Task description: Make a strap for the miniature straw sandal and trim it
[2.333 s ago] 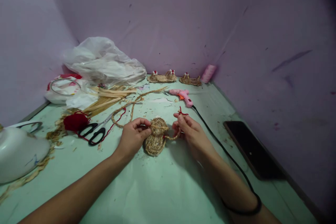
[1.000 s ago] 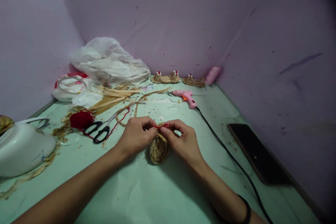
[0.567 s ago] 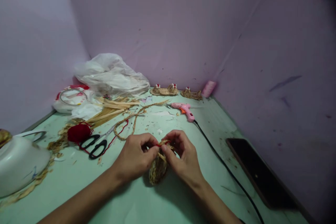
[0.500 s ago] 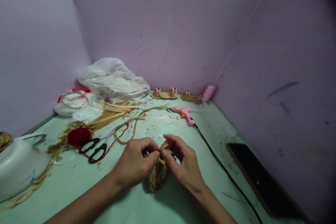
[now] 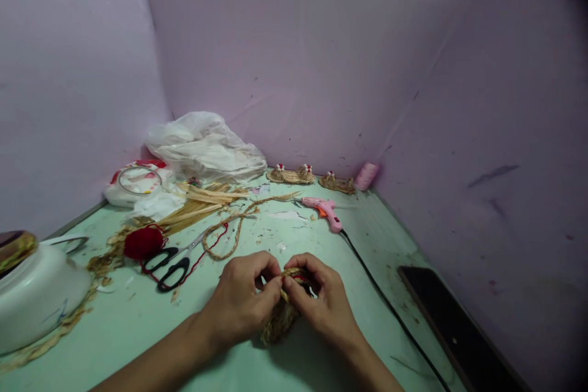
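A small woven straw slipper (image 5: 278, 321) is between my hands, its sole hanging below my fingers. My right hand (image 5: 319, 294) is closed on its braided strap, thumb and fingertips pinching the straw. A bit of red yarn (image 5: 299, 278) shows along that strap. My left hand (image 5: 248, 294) is closed in a pinch right beside it, fingertips meeting the right thumb; the red strand appears to run into this pinch, though the fingers hide most of it. Left of my hands lie black-handled scissors (image 5: 173, 277) and a ball of red yarn (image 5: 143, 242).
A pink glue gun (image 5: 325, 211) with a black cord (image 5: 381, 294) lies ahead. A straw braid (image 5: 239, 234), straw strips (image 5: 202, 208) and a plastic bag (image 5: 206, 150) are leftward. Finished-looking slippers (image 5: 291, 177) and a pink spool (image 5: 367, 177) stand behind. A phone (image 5: 454, 324) and white bowl (image 5: 41, 294) flank me.
The view has tilted up slightly, so everything sits lower. My right fingers have folded down over the strap, and both hands remain pinched together at the slipper.
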`<control>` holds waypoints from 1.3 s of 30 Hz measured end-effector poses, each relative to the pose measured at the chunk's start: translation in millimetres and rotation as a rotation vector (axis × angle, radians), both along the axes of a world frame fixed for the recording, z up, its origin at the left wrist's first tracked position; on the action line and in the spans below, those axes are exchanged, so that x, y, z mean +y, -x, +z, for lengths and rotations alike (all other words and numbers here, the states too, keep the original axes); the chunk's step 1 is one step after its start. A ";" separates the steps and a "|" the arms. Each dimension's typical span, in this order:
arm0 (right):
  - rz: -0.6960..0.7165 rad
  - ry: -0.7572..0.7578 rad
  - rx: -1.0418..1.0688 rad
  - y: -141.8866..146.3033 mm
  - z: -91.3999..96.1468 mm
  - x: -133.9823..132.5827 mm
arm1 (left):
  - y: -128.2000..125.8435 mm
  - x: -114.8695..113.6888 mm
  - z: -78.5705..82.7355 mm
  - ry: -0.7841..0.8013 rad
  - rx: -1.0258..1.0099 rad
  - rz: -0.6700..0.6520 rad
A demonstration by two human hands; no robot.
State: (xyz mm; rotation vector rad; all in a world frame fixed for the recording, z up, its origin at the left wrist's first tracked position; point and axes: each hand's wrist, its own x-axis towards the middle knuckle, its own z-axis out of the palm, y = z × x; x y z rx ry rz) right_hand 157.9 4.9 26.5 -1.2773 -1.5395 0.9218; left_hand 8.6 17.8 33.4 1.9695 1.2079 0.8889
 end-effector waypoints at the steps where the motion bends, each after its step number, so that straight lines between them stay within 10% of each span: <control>1: -0.004 -0.001 0.001 0.3 -0.1 -0.3 | 0.2 -0.1 -0.1 -0.011 0.004 -0.006; 19: 0.082 -0.142 0.047 -3.3 -10.9 -5.0 | 11.6 9.7 7.5 -0.099 0.012 -0.222; 29: 0.132 -0.050 0.018 -5.2 -6.1 -1.2 | 16.4 16.3 18.3 -0.581 0.255 -0.378; 39: 0.186 -0.003 -0.012 -7.0 -2.1 -0.3 | 10.9 16.9 -3.5 -0.239 0.059 -0.205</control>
